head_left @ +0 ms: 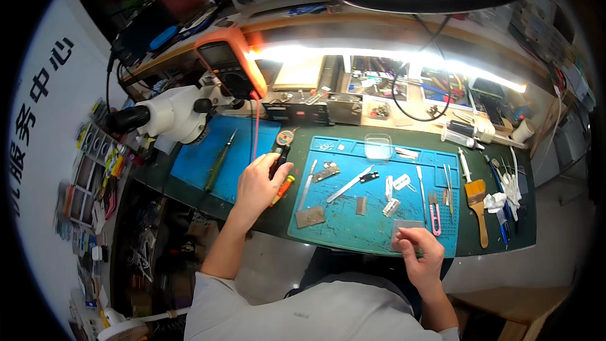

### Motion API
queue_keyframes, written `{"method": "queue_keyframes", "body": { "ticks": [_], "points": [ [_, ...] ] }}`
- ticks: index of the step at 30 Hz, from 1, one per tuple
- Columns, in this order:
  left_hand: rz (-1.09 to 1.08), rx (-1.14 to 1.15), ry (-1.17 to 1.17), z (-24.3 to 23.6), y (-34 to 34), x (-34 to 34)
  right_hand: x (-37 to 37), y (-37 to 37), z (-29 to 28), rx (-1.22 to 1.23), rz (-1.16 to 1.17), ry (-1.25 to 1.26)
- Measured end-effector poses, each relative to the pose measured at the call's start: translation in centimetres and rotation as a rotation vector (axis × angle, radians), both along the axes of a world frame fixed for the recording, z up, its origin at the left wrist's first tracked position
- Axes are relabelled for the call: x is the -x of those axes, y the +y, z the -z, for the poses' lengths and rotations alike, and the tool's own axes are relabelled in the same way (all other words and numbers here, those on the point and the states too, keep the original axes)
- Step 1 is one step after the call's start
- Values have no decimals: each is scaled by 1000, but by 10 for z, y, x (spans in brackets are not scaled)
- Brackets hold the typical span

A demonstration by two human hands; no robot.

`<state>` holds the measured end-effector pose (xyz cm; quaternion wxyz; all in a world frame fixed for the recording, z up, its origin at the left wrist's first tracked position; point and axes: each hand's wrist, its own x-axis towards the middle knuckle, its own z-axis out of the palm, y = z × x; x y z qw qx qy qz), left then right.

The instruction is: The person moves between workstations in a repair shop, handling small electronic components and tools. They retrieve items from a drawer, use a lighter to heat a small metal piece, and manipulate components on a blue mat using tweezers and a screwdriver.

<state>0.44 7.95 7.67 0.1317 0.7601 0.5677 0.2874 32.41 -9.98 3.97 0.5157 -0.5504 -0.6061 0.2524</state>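
Observation:
Near the middle of the bench, my left hand (259,184) is closed round a dark-handled tool (276,165); its far end is beside a small orange-topped round item (285,137). An orange-and-yellow screwdriver (282,192) lies just right of that hand. My right hand (424,256) is at the near edge of the blue work mat (341,230), thumb and fingers curled on a clear square sheet (407,226). Pink-handled scissors (434,215) lie beyond it. Small metal plates (310,216), a knife (350,184) and white slotted pieces (392,207) lie on the mat.
A microscope (170,113) stands at the left over a second blue mat (205,158) with a green-handled tool (219,165). Behind is an orange multimeter (230,63) with a red lead. A clear tray (379,146) sits at the mat's back; a brush (476,205) lies right.

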Motion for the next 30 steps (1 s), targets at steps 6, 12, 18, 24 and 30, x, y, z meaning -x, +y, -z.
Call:
{"method": "queue_keyframes", "body": {
  "ticks": [6, 12, 18, 24, 30],
  "points": [
    [-128, -119, 300, 31, 10, 17, -4, -7, 9, 30, 64, 28],
    [-162, -266, 413, 48, 6, 10, -12, -16, 10, 44, 103, 15],
    [-159, -269, 312, 44, 5, 6, -28, -23, 21, -2, 255, 43],
    [54, -410, 105, 29, -3, -5, -60, -26, 39, -157, 401, -42],
    [323, -448, -94, 34, -15, -36, -86, -31, 52, -198, 531, -120]
  ]
}}
